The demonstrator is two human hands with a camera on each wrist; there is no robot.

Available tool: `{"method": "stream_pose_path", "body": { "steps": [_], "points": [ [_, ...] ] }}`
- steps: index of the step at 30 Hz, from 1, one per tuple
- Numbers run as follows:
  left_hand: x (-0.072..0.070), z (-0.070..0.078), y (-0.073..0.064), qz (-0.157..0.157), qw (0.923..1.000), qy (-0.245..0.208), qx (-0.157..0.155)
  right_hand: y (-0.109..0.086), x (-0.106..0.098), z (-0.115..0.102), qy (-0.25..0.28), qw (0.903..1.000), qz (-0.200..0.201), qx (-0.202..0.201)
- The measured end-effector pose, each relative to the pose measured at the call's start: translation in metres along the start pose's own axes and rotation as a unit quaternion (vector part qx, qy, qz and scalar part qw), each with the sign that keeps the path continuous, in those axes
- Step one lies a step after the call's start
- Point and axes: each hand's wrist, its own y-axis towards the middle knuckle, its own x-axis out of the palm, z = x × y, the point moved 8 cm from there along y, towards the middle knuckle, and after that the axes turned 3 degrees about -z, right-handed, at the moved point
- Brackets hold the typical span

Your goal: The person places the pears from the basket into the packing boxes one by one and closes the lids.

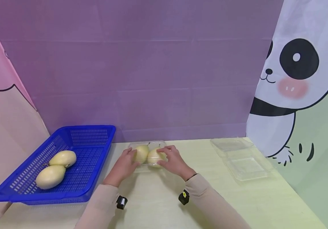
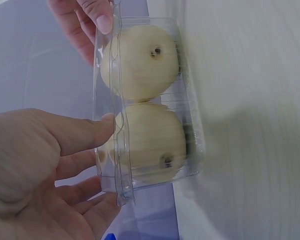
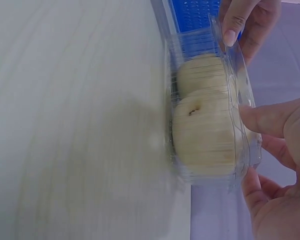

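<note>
The left hand (image 1: 125, 163) grips the left end of the clear box (image 2: 124, 184), thumb on the near rim and fingers round the far side. The right hand (image 1: 175, 160) grips the right end in the same manner. The clear box rests on the bench (image 1: 152, 197) at its far edge, just in front of the purple backdrop (image 1: 152, 79), which bounds the space behind. Its lid lies over two enclosed pears (image 2: 151, 142), set side by side; the plastic separates them from both hands.

Left of the box stands a blue basket (image 1: 87, 127), just beside the left sleeve (image 1: 101, 203). It contains two loose pears (image 1: 51, 177), touching each other. At the right, well apart from the right hand, an opened spare box (image 1: 247, 165) lies on the bench near a panda picture (image 1: 289, 71).
</note>
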Motion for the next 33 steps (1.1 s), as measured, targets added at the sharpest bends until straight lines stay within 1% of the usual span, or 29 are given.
{"method": "stream_pose_path", "body": {
  "steps": [4,10,17,21,24,27,33],
  "points": [
    [-0.002,-0.004,0.001,0.003,1.0,-0.007,-0.006,0.006,0.003,-0.001,-0.002,1.0,-0.001,0.008],
    [-0.003,-0.007,0.003,0.009,0.9997,-0.011,-0.018,0.012,0.005,-0.004,-0.017,0.9998,0.007,0.003],
    [-0.004,-0.012,0.007,0.023,0.9995,-0.009,-0.021,0.019,0.008,-0.006,-0.02,0.9995,0.021,-0.006],
    [-0.004,-0.016,0.009,0.031,0.9991,-0.01,-0.026,0.025,0.011,-0.005,-0.024,0.9995,0.02,0.004],
    [-0.004,-0.019,0.012,0.032,0.999,-0.005,-0.03,0.028,0.013,-0.005,-0.024,0.9994,0.015,0.019],
    [-0.004,-0.021,0.015,0.03,0.9991,-0.001,-0.03,0.03,0.014,-0.005,-0.017,0.9991,0.011,0.038],
    [-0.003,-0.027,0.02,0.023,0.9991,-0.005,-0.035,0.033,0.017,-0.006,-0.012,0.9984,0.01,0.054]
  ]
}}
